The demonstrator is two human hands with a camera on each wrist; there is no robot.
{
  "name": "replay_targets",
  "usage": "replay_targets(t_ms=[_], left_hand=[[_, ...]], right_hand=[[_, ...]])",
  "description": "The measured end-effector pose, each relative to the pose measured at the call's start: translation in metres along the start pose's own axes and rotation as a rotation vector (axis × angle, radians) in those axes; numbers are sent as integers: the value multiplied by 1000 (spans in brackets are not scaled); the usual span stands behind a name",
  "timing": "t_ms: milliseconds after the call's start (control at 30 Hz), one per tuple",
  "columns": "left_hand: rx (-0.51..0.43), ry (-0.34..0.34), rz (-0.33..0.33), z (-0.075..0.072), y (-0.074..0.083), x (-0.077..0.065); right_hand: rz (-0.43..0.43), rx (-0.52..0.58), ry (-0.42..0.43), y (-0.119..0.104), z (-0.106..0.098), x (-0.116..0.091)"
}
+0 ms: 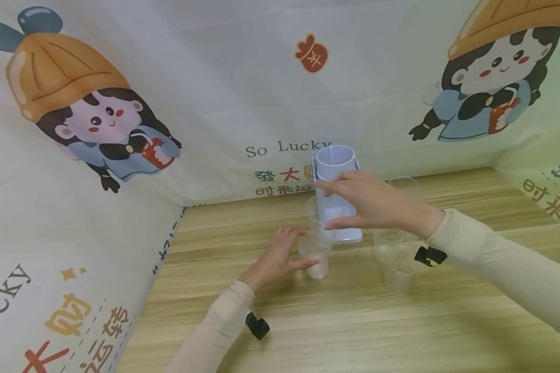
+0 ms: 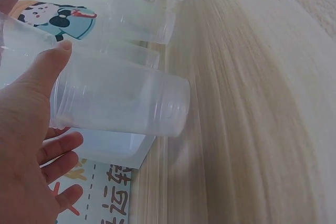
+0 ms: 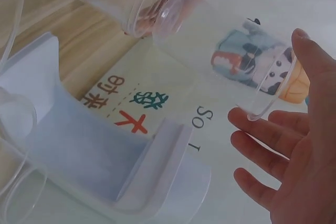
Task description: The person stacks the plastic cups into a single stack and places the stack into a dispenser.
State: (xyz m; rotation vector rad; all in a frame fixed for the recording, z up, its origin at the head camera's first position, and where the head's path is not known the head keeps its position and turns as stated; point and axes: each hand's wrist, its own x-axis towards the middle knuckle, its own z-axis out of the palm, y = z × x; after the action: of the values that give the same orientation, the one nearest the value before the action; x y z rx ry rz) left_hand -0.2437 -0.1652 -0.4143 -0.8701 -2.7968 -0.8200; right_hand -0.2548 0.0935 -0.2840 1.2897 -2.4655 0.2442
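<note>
Left hand (image 1: 275, 260) loosely grips translucent plastic cup (image 2: 123, 98) | spread right hand (image 1: 372, 201) holds clear plastic tumbler (image 3: 223, 56) above | misalignment could topple both

Is wood-grain table (image 1: 308, 331); carries one clear cup (image 1: 319, 268), pale holder (image 1: 340, 207) at its one o'clock, clear vessels (image 1: 399, 277) at three.

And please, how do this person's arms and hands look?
The left hand and right hand are bare, without gloves. Plain, pale cream long sleeves reach the wrists. At each wrist there is a small black device; the right one shows a small yellowish mark.
</note>
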Motion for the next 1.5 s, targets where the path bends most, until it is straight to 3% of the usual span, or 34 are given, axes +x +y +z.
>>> replay_targets(t_ms=[633, 1000, 1500], left_hand=[[-40, 23, -6, 3, -2, -2], [-53, 20, -7, 3, -2, -2], [-65, 17, -7, 3, -2, -2]], right_hand=[[-6, 6, -18, -9, 21, 6], [-23, -43, -28, -11, 34, 6], [-19, -32, -106, -13, 52, 5]])
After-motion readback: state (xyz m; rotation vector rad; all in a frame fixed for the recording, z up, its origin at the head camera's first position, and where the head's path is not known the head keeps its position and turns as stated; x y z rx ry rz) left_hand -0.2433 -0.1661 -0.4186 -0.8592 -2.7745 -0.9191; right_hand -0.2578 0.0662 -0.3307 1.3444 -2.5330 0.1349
